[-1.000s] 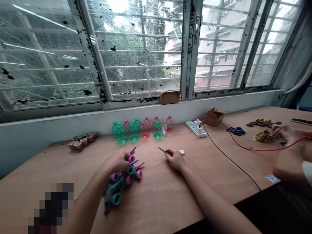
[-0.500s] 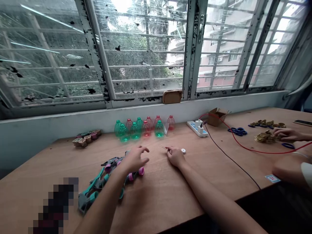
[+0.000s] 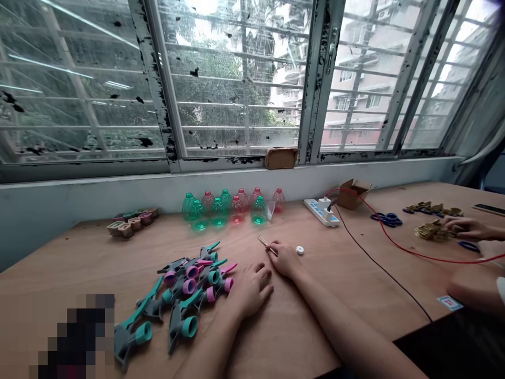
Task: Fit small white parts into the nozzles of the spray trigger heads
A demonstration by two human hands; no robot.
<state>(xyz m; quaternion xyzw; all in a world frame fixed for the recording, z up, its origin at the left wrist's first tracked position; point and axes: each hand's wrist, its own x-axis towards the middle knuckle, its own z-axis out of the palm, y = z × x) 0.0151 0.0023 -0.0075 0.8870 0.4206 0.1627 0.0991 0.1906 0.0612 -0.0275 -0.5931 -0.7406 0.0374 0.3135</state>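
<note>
Left hand moved right, bottles beyond sprayers

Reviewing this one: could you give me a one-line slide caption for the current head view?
Right hand holding tweezers, left hand beside spray heads, green and red bottles standing behind.

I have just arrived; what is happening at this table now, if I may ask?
A person holds tweezers in the right hand, near a small white disc. The left hand is beside a cluster of spray heads and seems to hold nothing. Green and red bottles stand at the back, without spray heads on them. At the right, another person's hand is at some gold-coloured pieces.
</note>
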